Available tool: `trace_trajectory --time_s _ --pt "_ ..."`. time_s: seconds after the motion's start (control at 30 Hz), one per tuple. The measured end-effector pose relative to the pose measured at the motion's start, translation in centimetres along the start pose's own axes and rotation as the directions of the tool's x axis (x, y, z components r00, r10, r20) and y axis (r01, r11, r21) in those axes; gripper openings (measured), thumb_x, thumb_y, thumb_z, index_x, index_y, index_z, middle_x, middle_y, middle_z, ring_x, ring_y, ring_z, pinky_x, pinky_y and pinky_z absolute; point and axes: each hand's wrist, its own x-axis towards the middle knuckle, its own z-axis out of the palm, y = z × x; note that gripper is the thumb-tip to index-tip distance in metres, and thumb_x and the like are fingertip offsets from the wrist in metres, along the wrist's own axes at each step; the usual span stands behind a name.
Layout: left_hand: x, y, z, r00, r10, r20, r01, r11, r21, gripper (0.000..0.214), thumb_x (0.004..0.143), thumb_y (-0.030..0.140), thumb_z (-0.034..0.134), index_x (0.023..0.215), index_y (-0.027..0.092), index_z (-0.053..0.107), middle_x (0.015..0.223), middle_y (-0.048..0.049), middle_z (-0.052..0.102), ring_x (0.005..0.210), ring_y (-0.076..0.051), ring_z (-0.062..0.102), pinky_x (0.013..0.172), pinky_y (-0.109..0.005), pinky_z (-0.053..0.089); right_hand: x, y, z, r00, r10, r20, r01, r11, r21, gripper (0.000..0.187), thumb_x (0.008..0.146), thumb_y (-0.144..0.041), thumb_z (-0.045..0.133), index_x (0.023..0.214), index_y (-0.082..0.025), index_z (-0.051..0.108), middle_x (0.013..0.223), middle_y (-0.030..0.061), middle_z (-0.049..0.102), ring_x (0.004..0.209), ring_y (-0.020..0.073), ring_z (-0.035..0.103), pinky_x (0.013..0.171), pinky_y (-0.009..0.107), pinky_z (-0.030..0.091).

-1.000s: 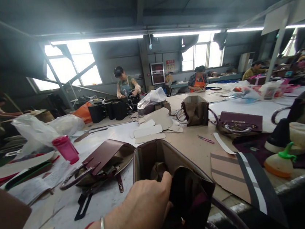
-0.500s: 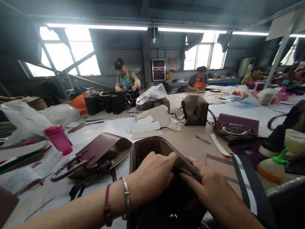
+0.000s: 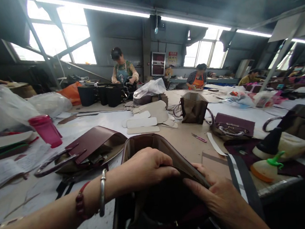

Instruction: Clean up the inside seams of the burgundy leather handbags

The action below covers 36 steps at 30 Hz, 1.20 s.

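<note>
Dark brown, open-topped boxy bag (image 3: 158, 213) sits under the fingers: the right hand (image 3: 219, 191) pinches its rim (image 3: 189, 164); the left hand (image 3: 150, 168) curls at the opening, hold unclear. Steadying that rim should help.

The dark bag (image 3: 158, 209) is at the near side of the table (image 3: 108, 117), mouth gaping upward, rim edged in maroon, lining brown, its inside deep in shadow.
</note>
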Motion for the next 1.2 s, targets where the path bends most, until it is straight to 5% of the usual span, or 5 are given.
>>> trace_trajectory --time_s 0.3,0.7,0.87,1.2 --pt "0.8 0.5 0.7 0.985 0.018 -0.173 0.026 0.969 0.246 0.032 0.079 0.037 0.044 0.059 0.016 0.057 0.059 0.0010 0.055 0.057 -0.010 0.048 0.054 -0.020 0.031 -0.3 0.2 0.1 0.997 0.025 0.067 -0.026 1.000 0.016 0.028 0.079 -0.037 0.044 0.097 -0.020 0.057 0.087 0.0019 0.064 0.081 0.0173 0.059 0.069 0.024 0.043" --pt "1.2 0.3 0.9 0.983 -0.003 -0.183 0.059 0.951 0.302 0.030 0.079 0.039 0.044 0.066 0.019 0.063 0.063 -0.0006 0.061 0.062 -0.014 0.053 0.054 -0.023 0.031 -0.7 0.2 0.7 1.000 0.010 0.027 -0.011 0.999 0.030 0.031 0.079 -0.041 0.041 0.095 -0.021 0.057 0.088 0.0044 0.063 0.081 0.0193 0.059 0.070 0.025 0.044" --pt "1.1 0.3 1.2 0.982 -0.019 -0.189 0.076 0.951 0.301 0.030 0.078 0.038 0.044 0.065 0.019 0.063 0.061 -0.0009 0.061 0.060 -0.014 0.053 0.053 -0.023 0.030 -0.6 0.3 0.5 0.995 -0.013 0.095 0.015 1.000 -0.021 0.033 0.081 -0.041 0.038 0.100 -0.021 0.056 0.090 0.0051 0.064 0.083 0.0191 0.059 0.069 0.024 0.045" --pt "0.0 -0.6 -1.0 0.984 0.089 -0.152 -0.037 0.949 0.313 0.016 0.074 0.031 0.056 0.069 0.017 0.062 0.079 -0.0013 0.054 0.077 -0.013 0.050 0.067 -0.020 0.038 -0.4 1.6 1.5 0.991 -0.052 -0.124 0.037 0.993 -0.116 0.038 0.079 -0.049 0.038 0.088 -0.022 0.063 0.084 0.0045 0.067 0.080 0.0207 0.061 0.067 0.023 0.045"
